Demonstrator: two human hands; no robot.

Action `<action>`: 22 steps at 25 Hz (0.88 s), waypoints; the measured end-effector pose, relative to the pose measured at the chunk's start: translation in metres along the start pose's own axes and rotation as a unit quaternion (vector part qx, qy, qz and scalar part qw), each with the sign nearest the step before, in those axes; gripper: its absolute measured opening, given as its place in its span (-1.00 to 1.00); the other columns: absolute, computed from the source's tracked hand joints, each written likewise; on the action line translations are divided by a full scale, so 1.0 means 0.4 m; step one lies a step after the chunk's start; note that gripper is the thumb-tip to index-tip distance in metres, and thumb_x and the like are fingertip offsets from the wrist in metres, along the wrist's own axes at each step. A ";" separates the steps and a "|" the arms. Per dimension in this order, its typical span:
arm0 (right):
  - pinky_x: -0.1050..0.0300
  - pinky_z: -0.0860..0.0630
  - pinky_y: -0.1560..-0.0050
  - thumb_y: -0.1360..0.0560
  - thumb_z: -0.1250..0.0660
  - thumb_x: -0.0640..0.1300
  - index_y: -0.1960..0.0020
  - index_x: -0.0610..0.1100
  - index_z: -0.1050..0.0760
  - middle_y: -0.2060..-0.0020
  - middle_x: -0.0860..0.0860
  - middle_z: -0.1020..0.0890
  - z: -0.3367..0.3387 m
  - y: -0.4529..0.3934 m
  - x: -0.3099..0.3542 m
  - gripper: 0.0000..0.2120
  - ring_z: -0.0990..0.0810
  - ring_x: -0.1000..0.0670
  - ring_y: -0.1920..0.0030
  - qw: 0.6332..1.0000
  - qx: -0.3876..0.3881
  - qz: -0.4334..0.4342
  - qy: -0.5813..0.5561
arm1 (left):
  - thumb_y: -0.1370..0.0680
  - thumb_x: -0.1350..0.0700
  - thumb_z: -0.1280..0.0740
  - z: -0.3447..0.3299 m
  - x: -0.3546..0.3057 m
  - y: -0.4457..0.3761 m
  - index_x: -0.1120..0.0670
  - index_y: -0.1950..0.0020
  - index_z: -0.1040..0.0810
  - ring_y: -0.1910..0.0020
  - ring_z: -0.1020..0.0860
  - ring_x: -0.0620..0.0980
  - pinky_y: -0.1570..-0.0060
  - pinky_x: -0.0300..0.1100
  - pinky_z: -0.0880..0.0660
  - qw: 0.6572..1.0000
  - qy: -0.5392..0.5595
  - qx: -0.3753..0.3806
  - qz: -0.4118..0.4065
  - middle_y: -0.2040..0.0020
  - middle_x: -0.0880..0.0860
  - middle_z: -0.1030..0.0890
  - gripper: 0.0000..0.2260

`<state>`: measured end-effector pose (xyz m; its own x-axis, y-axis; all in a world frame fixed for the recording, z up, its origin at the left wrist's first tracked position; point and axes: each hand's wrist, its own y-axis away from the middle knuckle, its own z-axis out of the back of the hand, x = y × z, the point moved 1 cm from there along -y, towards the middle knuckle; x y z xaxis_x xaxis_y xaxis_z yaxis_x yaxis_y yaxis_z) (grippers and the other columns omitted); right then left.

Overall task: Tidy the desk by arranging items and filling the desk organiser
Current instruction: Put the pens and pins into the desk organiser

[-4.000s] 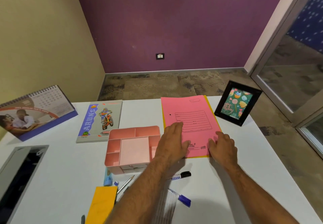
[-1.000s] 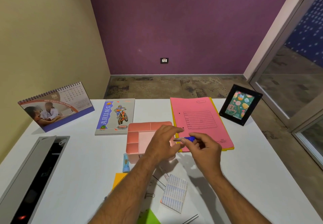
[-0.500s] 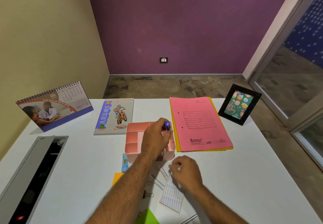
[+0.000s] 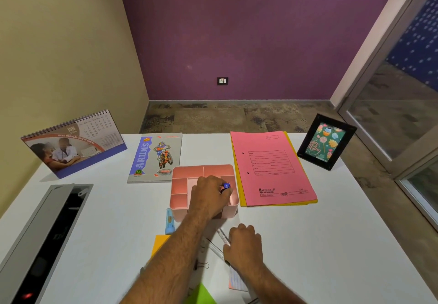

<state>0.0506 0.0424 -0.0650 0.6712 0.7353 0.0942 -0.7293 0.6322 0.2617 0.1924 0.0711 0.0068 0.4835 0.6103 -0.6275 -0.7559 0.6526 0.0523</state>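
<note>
White desk (image 4: 308,244) carried the pink organiser (image 4: 181,199); left hand (image 4: 208,198), closed around a blue-capped pen (image 4: 226,185), should lower it upright; right hand (image 4: 244,248) pinched another pen (image 4: 221,233).

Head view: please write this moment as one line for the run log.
left hand: holds blue-capped pen over pink organiser | right hand: on clear pens on desk | pen not released

Light: your room is soft and a bit dim | Shadows: you see faint ones under your arms on the white desk (image 4: 331,244) | Glare: none | Blur: your view is a little fuzzy | Edges: your walls bend outward at the sides.
</note>
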 end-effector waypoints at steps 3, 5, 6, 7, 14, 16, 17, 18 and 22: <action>-0.01 -0.40 0.01 -0.44 -0.19 0.06 -0.02 -0.04 -0.55 0.02 0.01 -0.58 -0.005 0.001 -0.019 -0.72 -0.49 -0.06 -0.05 0.999 0.003 -0.010 -0.032 | -0.55 -0.14 -0.33 0.006 0.005 0.002 0.02 -0.18 -0.65 -0.19 -0.45 0.02 -0.11 0.00 -0.44 1.000 -0.014 0.007 -0.018 -0.16 -0.03 -0.64 -0.67; -0.01 -0.41 0.01 -0.44 -0.21 0.11 0.04 0.02 -0.53 0.08 0.08 -0.59 -0.004 0.002 -0.042 -0.77 -0.50 -0.02 -0.01 0.994 -0.015 -0.021 -0.102 | -0.54 -0.15 -0.32 0.009 0.013 0.006 0.02 -0.18 -0.64 -0.22 -0.46 0.05 -0.12 0.02 -0.45 1.000 -0.003 0.010 -0.022 -0.16 -0.03 -0.63 -0.66; 0.00 -0.40 0.00 -0.44 -0.23 0.12 0.08 0.05 -0.51 0.11 0.13 -0.60 -0.002 0.002 -0.052 -0.82 -0.50 0.01 0.01 0.987 -0.030 -0.028 -0.153 | -0.54 -0.17 -0.31 0.011 0.016 0.009 0.01 -0.20 -0.62 -0.24 -0.45 0.05 -0.15 0.03 -0.44 1.000 -0.001 0.012 -0.024 -0.19 -0.03 -0.62 -0.65; 0.01 -0.38 0.00 -0.44 -0.27 0.13 0.12 0.08 -0.48 0.15 0.16 -0.60 0.000 0.000 -0.062 -0.86 -0.49 0.04 0.03 0.978 -0.043 -0.034 -0.199 | -0.54 -0.18 -0.31 0.012 0.017 0.012 0.01 -0.24 -0.60 -0.26 -0.43 0.05 -0.18 0.04 -0.43 1.000 0.002 0.013 -0.026 -0.23 -0.04 -0.60 -0.63; 0.14 -0.56 0.19 -0.45 -0.46 -0.18 0.14 -0.10 -0.61 0.25 0.00 -0.67 0.121 0.016 -0.074 -0.96 -0.62 0.04 0.21 0.764 -0.121 -0.114 -0.624 | -0.59 0.02 -0.29 0.043 0.012 0.052 -0.03 -0.24 -0.58 -0.21 -0.44 -0.10 -0.21 -0.09 -0.43 0.990 0.045 -0.016 -0.133 -0.19 -0.09 -0.58 -0.77; 0.15 -0.53 0.20 -0.47 -0.44 -0.19 0.10 -0.18 -0.62 0.27 -0.06 -0.67 0.158 0.008 -0.070 -0.94 -0.62 0.03 0.23 0.640 -0.112 -0.176 -0.740 | -0.54 -0.03 -0.36 0.043 0.014 0.075 -0.06 -0.19 -0.59 -0.08 -0.51 -0.15 -0.10 -0.15 -0.49 0.985 0.075 0.019 -0.154 -0.07 -0.12 -0.61 -0.77; 0.11 -0.51 0.16 -0.48 -0.42 -0.18 0.08 -0.19 -0.62 0.25 -0.08 -0.66 0.169 0.003 -0.069 -0.93 -0.61 0.00 0.20 0.575 -0.097 -0.206 -0.786 | -0.50 -0.09 -0.40 0.043 0.014 0.086 -0.08 -0.17 -0.59 -0.01 -0.54 -0.19 -0.03 -0.21 -0.51 0.983 0.089 0.042 -0.156 -0.02 -0.14 -0.62 -0.73; 0.08 -0.51 0.12 -0.48 -0.41 -0.18 0.06 -0.19 -0.61 0.23 -0.09 -0.66 0.181 0.000 -0.065 -0.92 -0.61 -0.03 0.18 0.517 -0.078 -0.229 -0.821 | -0.45 -0.14 -0.44 0.042 0.014 0.094 -0.09 -0.15 -0.59 0.05 -0.56 -0.22 0.03 -0.27 -0.51 0.981 0.098 0.058 -0.158 0.02 -0.17 -0.63 -0.69; 0.10 -0.49 0.14 -0.47 -0.40 -0.18 0.06 -0.21 -0.58 0.18 -0.11 -0.65 0.210 0.009 -0.038 -0.90 -0.59 -0.04 0.18 0.415 -0.006 -0.254 -0.874 | -0.40 -0.04 -0.44 0.041 0.016 0.100 -0.08 -0.02 -0.64 0.20 -0.57 -0.18 0.17 -0.26 -0.52 0.973 0.113 0.036 -0.196 0.16 -0.15 -0.65 -0.79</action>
<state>0.0489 0.0131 0.0152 -0.1968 -0.7870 0.5847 -0.4291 0.6054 0.6704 0.1725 0.1085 0.0175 0.6130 0.1997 -0.7644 -0.4961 0.8503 -0.1758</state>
